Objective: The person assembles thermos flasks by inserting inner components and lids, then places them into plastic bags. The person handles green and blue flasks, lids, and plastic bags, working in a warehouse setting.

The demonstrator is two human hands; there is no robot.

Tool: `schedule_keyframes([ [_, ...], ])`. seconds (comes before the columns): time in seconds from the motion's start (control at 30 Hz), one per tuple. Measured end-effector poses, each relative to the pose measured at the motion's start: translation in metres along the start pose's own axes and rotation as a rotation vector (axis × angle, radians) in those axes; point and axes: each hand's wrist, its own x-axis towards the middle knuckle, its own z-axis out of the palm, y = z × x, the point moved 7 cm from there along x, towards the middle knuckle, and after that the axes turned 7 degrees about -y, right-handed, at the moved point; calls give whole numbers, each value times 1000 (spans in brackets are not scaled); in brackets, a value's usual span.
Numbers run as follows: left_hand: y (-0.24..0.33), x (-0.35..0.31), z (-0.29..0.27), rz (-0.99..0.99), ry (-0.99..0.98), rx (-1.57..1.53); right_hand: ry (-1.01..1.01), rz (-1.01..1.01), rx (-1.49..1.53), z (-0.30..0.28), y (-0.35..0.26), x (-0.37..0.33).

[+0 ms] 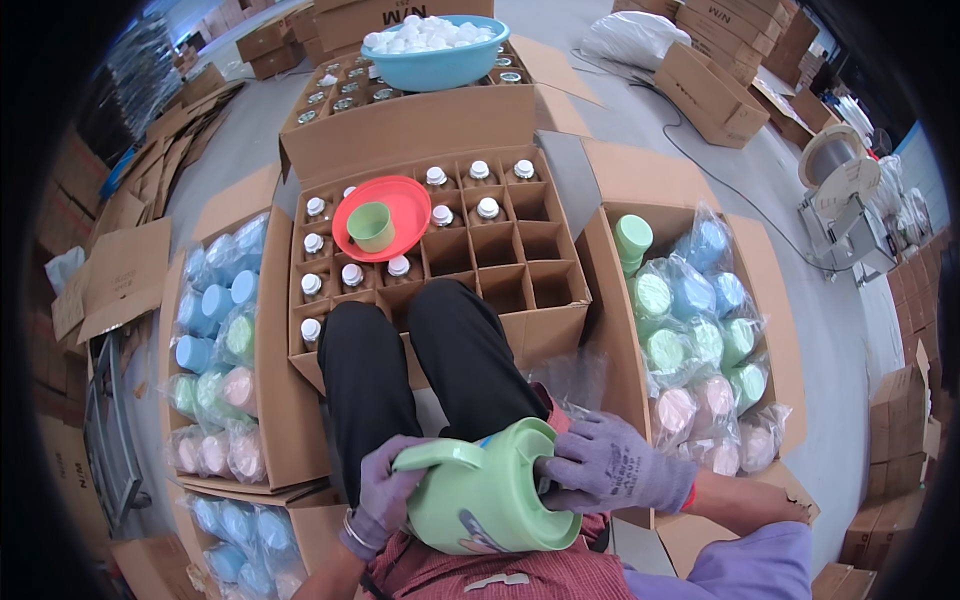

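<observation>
A pale green plastic jug [475,510] with a side handle and a printed picture lies tilted on my lap, its open end to the right. My left hand [385,492], in a grey-purple glove, grips it at the handle side. My right hand [615,462], gloved alike, has its fingers bent into the open end. Something dark shows inside there; what those fingers hold is hidden. Before my knees stands a divided carton [550,325] with several white-capped bottles [480,172] in its cells. A red plate [408,205] rests on top, with a green cup [370,228] on it.
Open cartons of bagged blue, green and pink plastic pieces flank me: one left [285,400], one right [780,330]. Beyond, a blue basin [440,72] of white caps stands on another bottle carton. A machine [840,200] stands far right. A cable [700,160] crosses the floor.
</observation>
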Motion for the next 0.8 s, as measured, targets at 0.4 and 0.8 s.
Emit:
schedule_keyframes([
  [0.4, 101, -12, 41, 123, -441, 1202, 88, 264, 373, 42, 14, -4],
  [0.8, 97, 24, 69, -150, -771, 1361, 312, -175, -27, 16, 18, 1],
])
